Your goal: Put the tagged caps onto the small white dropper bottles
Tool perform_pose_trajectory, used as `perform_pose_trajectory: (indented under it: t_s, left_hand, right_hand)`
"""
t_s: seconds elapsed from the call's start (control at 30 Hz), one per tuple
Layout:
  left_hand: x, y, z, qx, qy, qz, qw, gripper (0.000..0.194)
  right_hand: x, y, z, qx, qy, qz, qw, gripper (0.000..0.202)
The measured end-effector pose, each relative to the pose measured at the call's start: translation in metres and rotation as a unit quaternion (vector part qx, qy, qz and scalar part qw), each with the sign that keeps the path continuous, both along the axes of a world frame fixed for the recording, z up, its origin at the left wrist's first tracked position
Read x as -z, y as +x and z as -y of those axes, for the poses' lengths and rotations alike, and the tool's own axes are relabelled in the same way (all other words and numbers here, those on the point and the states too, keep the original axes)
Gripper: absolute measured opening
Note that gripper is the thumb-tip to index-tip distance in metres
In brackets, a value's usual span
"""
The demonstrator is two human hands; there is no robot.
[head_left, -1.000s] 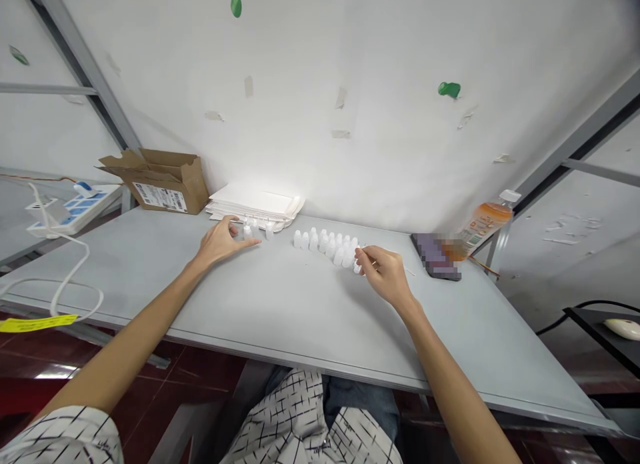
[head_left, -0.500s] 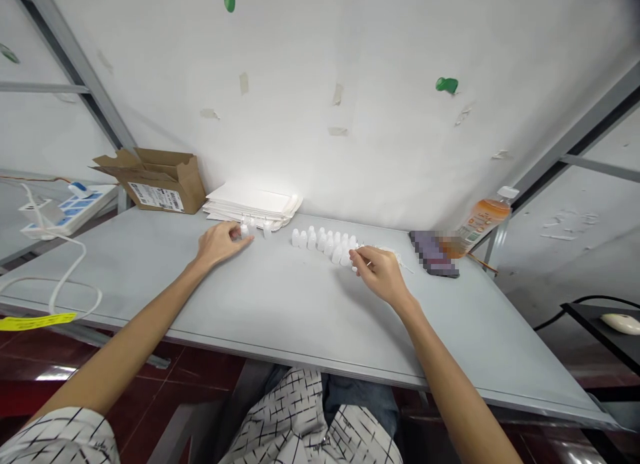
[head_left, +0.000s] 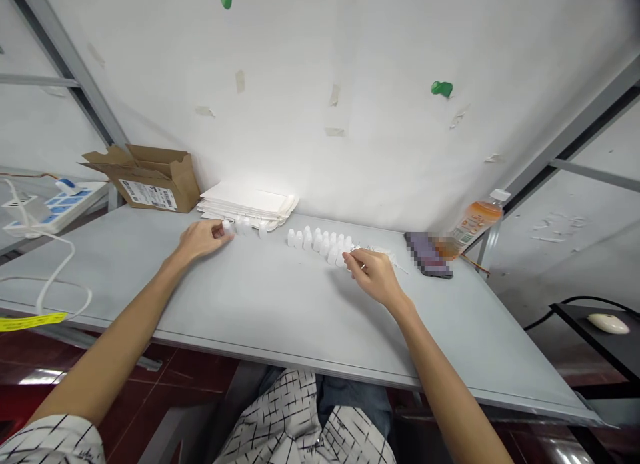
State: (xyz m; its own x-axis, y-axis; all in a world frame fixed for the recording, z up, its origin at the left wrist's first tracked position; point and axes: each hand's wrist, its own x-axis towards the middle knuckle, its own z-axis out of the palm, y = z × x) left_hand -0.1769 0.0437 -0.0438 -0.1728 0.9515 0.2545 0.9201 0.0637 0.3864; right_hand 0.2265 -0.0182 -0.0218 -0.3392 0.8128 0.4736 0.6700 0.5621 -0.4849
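On the left, a white power strip with blue sockets (head_left: 63, 209) sits beyond the edge of the pale grey, flat worktop (head_left: 240, 304), and a white cable (head_left: 50, 277) with a bright yellow tag (head_left: 33, 322) loops over the left end. Next, an open brown cardboard box (head_left: 183, 184) with a printed label stands at the back against the white wall (head_left: 280, 64).

In front of the box, the left hand (head_left: 203, 239) rests low over the surface, its grip curled in around one small white plastic bottle (head_left: 227, 225), thumb on the near side. Just to the right of that bottle stand a few more white bottles (head_left: 263, 230), upright, before a stack of flat white sheets (head_left: 247, 201).

Near the middle, a cluster of upright small white bottles (head_left: 319, 241) runs in close rows towards the right hand (head_left: 373, 271). That hand's thumb and forefinger nearly meet at the cluster's right end; whether its grip has hold of anything cannot be told.

Behind the right hand lies a loose heap of thin white pieces (head_left: 393, 256). Farther right are a dark flat slab, partly pixelated (head_left: 425, 251), and a tilted clear bottle of orange drink with a white cap (head_left: 477, 217). At the far right, a cream computer mouse (head_left: 608, 323) lies on a black shelf (head_left: 585, 331).
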Motion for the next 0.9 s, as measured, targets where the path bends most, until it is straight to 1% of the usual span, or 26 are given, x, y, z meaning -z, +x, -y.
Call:
perform_pose_trajectory:
  t_s: [0.13, 0.3, 0.43, 0.57, 0.9]
  left_hand:
    - [0.004, -0.003, -0.006, 0.006, -0.002, -0.001, 1.0, 0.021]
    - [0.007, 0.0, -0.011, -0.011, -0.011, -0.021, 1.0, 0.023]
    - [0.01, -0.001, -0.016, 0.009, -0.023, -0.034, 0.999, 0.028]
    - [0.011, -0.004, -0.019, 0.022, -0.024, -0.028, 0.999, 0.032]
    - [0.009, -0.011, -0.014, 0.055, -0.012, 0.015, 0.998, 0.033]
  right_hand:
    - [0.001, -0.001, 0.0, -0.001, -0.001, 0.01, 1.0, 0.041]
    - [0.002, -0.002, 0.0, -0.001, 0.001, 0.013, 1.0, 0.041]
    - [0.002, -0.001, 0.0, 0.001, -0.002, 0.021, 1.0, 0.04]
    - [0.002, -0.001, 0.0, 0.003, -0.001, 0.027, 1.0, 0.04]
    - [0.003, 0.0, -0.003, 0.01, -0.004, 0.019, 1.0, 0.04]
